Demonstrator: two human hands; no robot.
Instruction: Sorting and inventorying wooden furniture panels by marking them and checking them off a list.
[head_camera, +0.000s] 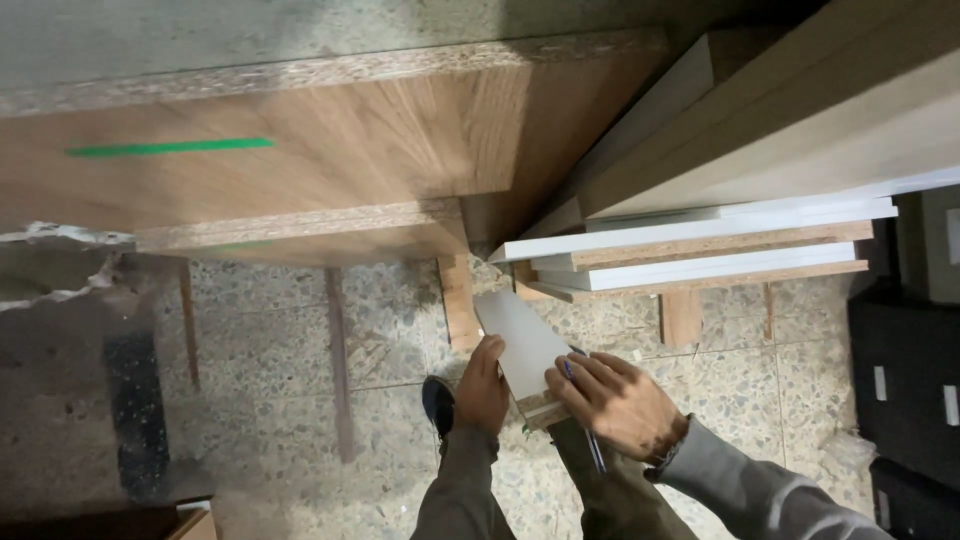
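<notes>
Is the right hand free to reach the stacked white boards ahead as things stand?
Probably not right away: the right hand presses on the small white panel and holds a pen. The path to the stacked white boards looks open.

A small panel piece (520, 345) is held at lower centre of the frame between the left hand (483, 388) and the right hand (615, 402). A pen (583, 415) is gripped in the right hand. Stacked boards (700, 255) are positioned above and right of the panel, resting on a support block (681, 317). Large panels (300, 150) are leaned across the upper left. The floor (270, 400) lies beneath everything.
</notes>
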